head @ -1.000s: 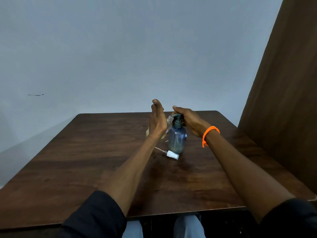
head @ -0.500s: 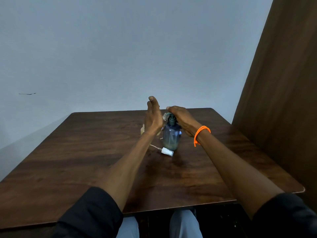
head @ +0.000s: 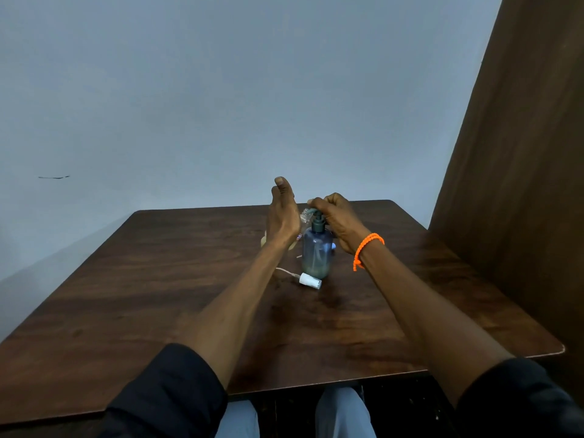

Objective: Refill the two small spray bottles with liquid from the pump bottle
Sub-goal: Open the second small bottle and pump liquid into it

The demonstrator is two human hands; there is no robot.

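Pump bottle (head: 317, 252) upright mid-worktop (head: 158, 279); right hand (head: 336, 221) curled over its pump head, left hand (head: 282, 216) just left holding small clear spray bottle (head: 305, 215) tilted at the spout, grip hidden

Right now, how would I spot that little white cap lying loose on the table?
Start at the dark wooden table and find the blue pump bottle standing near its middle, under the right hand. Just in front of its base, toward the person, lies the white cap on its side. It alone is white, with a thin tube trailing off to the left.
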